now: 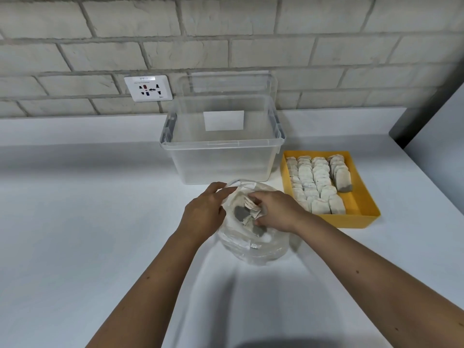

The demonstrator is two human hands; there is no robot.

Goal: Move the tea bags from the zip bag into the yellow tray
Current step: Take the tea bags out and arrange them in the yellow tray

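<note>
My left hand (203, 212) pinches the rim of the zip bag (253, 249), holding it open. My right hand (278, 209) grips a bunch of tea bags (252, 207) inside its mouth. The yellow tray (351, 221), just to the right, holds 4 packed rows (313, 182).

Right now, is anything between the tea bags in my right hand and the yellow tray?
Nothing visible: between the tea bags gripped by the right hand and the yellow tray lies only bare counter.

Likely a plain indoor workroom or utility space: a white desk (75, 222) against a pale painted brick wall (226, 33) with a multi-pin wall socket (148, 88).
</note>
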